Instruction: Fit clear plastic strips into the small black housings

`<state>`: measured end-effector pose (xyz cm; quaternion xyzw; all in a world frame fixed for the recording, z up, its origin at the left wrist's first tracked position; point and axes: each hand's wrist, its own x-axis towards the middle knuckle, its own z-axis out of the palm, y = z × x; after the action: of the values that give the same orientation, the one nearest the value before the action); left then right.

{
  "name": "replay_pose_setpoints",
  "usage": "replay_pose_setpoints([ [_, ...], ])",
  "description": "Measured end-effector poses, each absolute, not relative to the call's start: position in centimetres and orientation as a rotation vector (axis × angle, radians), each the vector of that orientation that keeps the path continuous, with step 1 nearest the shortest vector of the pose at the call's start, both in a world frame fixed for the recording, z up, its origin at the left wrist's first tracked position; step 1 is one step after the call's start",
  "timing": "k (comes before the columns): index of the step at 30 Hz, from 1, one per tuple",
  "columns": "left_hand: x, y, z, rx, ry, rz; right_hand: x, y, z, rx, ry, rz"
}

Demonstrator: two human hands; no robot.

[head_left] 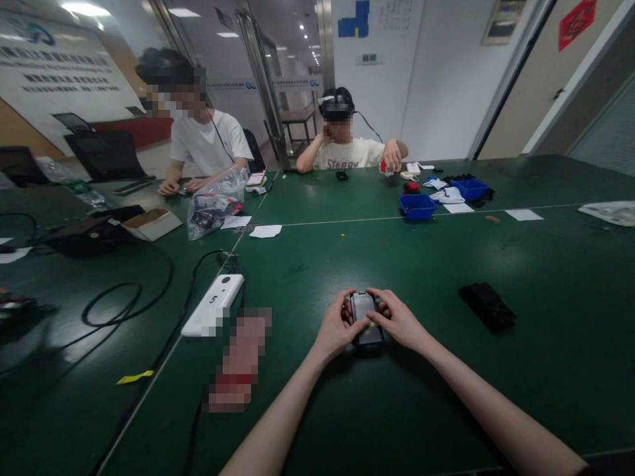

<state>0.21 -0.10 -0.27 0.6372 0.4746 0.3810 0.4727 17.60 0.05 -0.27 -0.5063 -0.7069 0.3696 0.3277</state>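
Both my hands hold a small grey rectangular device (364, 311) just above the green table (377, 258), near its front middle. My left hand (335, 328) wraps its fingers round the device's left side. My right hand (399, 320) grips the right side, thumb on top. A small yellow spot shows between my thumbs on the device. The underside of the device is hidden by my fingers.
A black flat case (487, 306) lies to the right. A white power strip (213, 304) with black cables lies to the left, beside a blurred object (241, 360). Blue bins (417, 205), paper slips and a plastic bag (215, 206) sit farther back, where two seated people work.
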Motion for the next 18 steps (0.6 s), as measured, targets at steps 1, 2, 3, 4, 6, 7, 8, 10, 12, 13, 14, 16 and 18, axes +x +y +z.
replay_pose_setpoints([
  [1, 0.2, -0.2, -0.1, 1.556, 1.159, 0.926, 17.6, 0.1, -0.2, -1.34, -1.854, 0.96],
  [2, 0.3, -0.2, 0.0, 1.556, 1.16, 0.92, 17.6, 0.1, 0.0, -1.35, -1.857, 0.957],
  [3, 0.3, -0.2, 0.1, 1.559, 1.164, 0.915, 17.6, 0.2, 0.1, -1.353, -1.863, 0.962],
  [4, 0.3, -0.3, 0.2, 1.563, 1.169, 0.908, 17.7, 0.2, 0.3, -1.346, -1.874, 0.972],
  [6, 0.3, -0.2, 0.2, 1.566, 1.172, 0.9, 17.7, 0.4, 0.6, -1.311, -1.91, 0.997],
  [7, 0.3, -0.2, 0.2, 1.566, 1.169, 0.9, 17.8, 0.4, 0.7, -1.292, -1.93, 1.005],
  [8, 0.3, -0.2, 0.1, 1.566, 1.167, 0.902, 17.8, 0.5, 0.8, -1.274, -1.949, 1.011],
  [10, 0.3, -0.1, 0.0, 1.577, 1.17, 0.909, 18.0, 0.7, 1.1, -1.241, -1.98, 1.017],
  [12, 0.2, 0.0, -0.1, 1.596, 1.174, 0.911, 18.0, 0.9, 1.2, -1.216, -1.989, 1.028],
  [13, 0.2, 0.0, -0.1, 1.603, 1.172, 0.911, 18.0, 1.1, 1.3, -1.207, -1.983, 1.041],
  [14, 0.2, 0.0, -0.1, 1.608, 1.168, 0.914, 18.1, 1.2, 1.3, -1.203, -1.968, 1.057],
  [16, 0.1, 0.1, -0.2, 1.617, 1.157, 0.916, 18.1, 1.4, 1.3, -1.205, -1.927, 1.101],
  [18, 0.1, 0.1, -0.2, 1.628, 1.147, 0.905, 18.1, 1.5, 1.2, -1.192, -1.879, 1.15],
])
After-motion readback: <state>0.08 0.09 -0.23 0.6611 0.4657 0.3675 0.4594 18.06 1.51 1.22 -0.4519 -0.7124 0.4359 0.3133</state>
